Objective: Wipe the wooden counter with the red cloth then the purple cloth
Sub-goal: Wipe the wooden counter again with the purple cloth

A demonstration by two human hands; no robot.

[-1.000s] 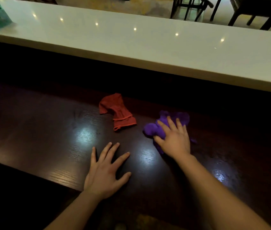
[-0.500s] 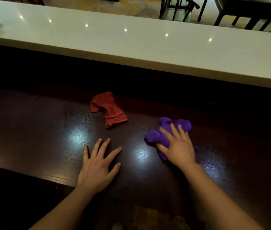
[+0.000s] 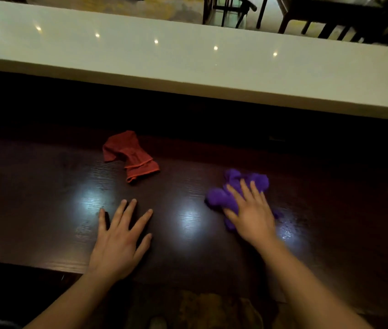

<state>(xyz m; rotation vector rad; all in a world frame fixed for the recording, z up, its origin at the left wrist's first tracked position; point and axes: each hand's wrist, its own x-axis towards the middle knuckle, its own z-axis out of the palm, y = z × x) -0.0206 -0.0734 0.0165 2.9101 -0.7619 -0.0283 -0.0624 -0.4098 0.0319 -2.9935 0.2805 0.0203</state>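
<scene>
The dark wooden counter [image 3: 45,205] fills the lower half of the view. A crumpled red cloth [image 3: 130,155] lies on it by itself, left of centre toward the back. To the right, my right hand [image 3: 251,214] presses down on a bunched purple cloth [image 3: 221,198], fingers spread over it. My left hand [image 3: 119,241] rests flat on the bare wood near the front edge, fingers apart, holding nothing, a short way in front of the red cloth.
A raised pale stone ledge [image 3: 188,60] runs across the back, above a dark recess. Beyond it stand dark chairs [image 3: 330,17]. The counter's front edge [image 3: 34,263] runs below my left wrist.
My right hand has slid the purple cloth to the right, away from the red cloth. My left hand stays flat on the wood. The red cloth has not moved.
</scene>
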